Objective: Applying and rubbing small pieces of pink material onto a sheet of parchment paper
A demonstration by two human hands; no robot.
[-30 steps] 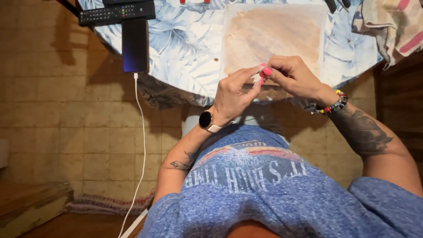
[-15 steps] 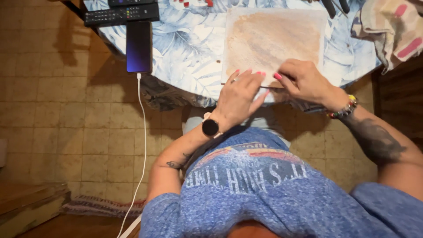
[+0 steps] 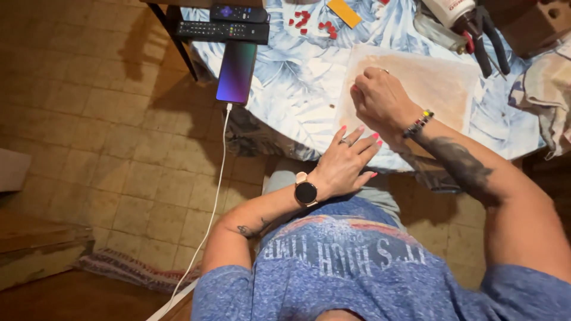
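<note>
Head view: your right hand point(image 3: 383, 98) is curled loosely over the beige rectangular work mat point(image 3: 443, 89), fingertips pinched together near its left edge; whether they hold anything I cannot tell, it is too small to see. Your left hand point(image 3: 345, 163) lies open and flat, fingers spread, at the table's near edge, gripping nothing.

Risk, as I judge it: that mat sits right at the near edge of the blue leaf-print tablecloth point(image 3: 297, 83), so anything tiny that slips from the pinch could roll off onto the tan tiled floor point(image 3: 101, 148) and be lost. The lit smartphone point(image 3: 236, 72) overhangs the left edge, and its white charging cable point(image 3: 213, 208) hangs just beside your left elbow; a snag there could drag it down.

Open room: bare cloth between phone and mat. The far right corner is crowded by the dark-handled pliers point(image 3: 488, 41); small red pieces point(image 3: 312, 21) lie scattered at the far edge.
</note>
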